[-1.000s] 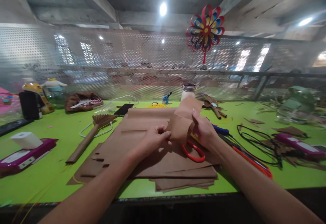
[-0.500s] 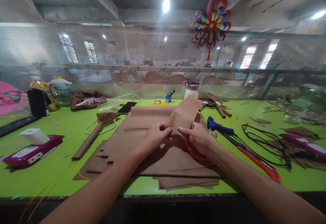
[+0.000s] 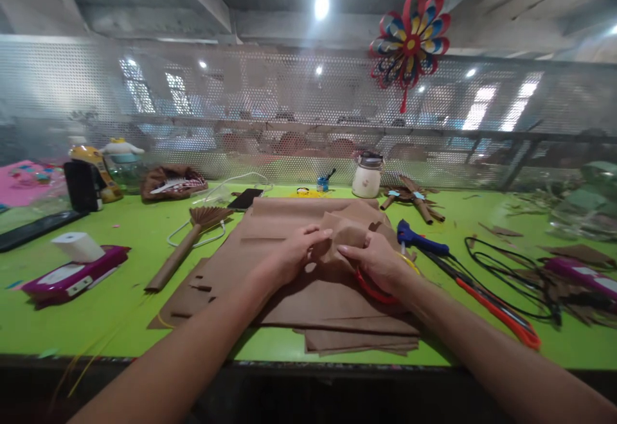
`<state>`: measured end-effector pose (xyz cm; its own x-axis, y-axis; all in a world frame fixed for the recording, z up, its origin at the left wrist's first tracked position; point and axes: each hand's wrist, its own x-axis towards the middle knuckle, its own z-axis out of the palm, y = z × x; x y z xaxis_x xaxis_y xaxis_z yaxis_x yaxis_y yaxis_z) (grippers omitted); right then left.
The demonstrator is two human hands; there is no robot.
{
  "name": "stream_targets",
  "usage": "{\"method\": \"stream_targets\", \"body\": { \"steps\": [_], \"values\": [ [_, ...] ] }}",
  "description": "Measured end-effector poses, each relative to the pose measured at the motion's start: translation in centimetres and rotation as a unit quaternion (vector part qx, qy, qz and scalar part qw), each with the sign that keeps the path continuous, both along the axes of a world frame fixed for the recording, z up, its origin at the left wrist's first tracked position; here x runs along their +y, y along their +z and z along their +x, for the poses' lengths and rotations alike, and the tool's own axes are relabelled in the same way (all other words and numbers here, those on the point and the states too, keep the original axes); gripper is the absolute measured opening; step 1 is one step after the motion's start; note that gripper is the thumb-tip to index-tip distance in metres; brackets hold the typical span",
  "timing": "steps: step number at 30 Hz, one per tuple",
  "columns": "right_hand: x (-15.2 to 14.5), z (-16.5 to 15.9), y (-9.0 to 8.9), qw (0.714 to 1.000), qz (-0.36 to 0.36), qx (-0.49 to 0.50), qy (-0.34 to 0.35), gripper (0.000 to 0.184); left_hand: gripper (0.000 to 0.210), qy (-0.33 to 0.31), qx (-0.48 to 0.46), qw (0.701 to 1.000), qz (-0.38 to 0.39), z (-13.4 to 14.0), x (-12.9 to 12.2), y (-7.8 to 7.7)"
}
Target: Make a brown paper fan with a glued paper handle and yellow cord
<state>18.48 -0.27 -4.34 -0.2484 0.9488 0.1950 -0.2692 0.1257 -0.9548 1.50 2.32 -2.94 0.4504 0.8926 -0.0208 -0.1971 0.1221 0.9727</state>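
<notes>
A small piece of brown kraft paper is pinched between my two hands, its upper part curled over. My left hand has thumb and fingers closed on its left edge. On the other side my right hand grips it between thumb and fingers. A red scissors handle shows under my right hand; whether that hand also holds it I cannot tell. Both hands are above a stack of brown paper sheets on the green table.
Left lie a pleated paper fan piece with a rolled handle and a purple power strip. Right are a blue glue gun, an orange-handled tool and a black cable. Behind stand a white jar and a phone.
The paper piece stood up taller before; its top has now come down and curled over between my hands. My left fingers have shifted slightly up along it. The view has turned a little left.
</notes>
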Motion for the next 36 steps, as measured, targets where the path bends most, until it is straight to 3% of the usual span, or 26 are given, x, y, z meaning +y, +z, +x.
{"method": "stream_targets", "body": {
  "steps": [3, 10, 14, 17, 27, 36],
  "values": [
    [-0.5, -0.2, -0.2, 0.999, -0.002, -0.027, 0.028, 0.034, 0.031, -0.072, -0.030, 0.996, -0.048, 0.0, -0.1, 0.0],
    [-0.6, -0.7, -0.4, 0.999, -0.035, 0.000, 0.030, 0.039, 0.030, -0.007, -0.088, 0.993, -0.076, 0.4, -0.2, 0.2],
    [-0.5, -0.8, 0.0, 0.995, -0.002, -0.016, -0.096, 0.046, 0.028, 0.073, -0.139, 0.986, -0.049, 0.2, 0.1, 0.7],
    [-0.5, -0.7, 0.1, 0.987, 0.049, -0.052, -0.145, 0.035, 0.026, 0.113, -0.161, 0.979, -0.053, 0.0, 0.3, 0.9],
    [-1.3, -0.6, 0.2, 0.998, -0.042, -0.040, 0.038, 0.027, 0.029, 0.091, -0.146, 0.984, -0.041, 0.2, -0.4, 1.3],
    [-1.1, -1.0, -0.7, 0.998, -0.047, -0.041, 0.025, 0.024, 0.034, 0.096, -0.133, 0.984, -0.065, 0.2, -0.2, 1.5]
  ]
}}
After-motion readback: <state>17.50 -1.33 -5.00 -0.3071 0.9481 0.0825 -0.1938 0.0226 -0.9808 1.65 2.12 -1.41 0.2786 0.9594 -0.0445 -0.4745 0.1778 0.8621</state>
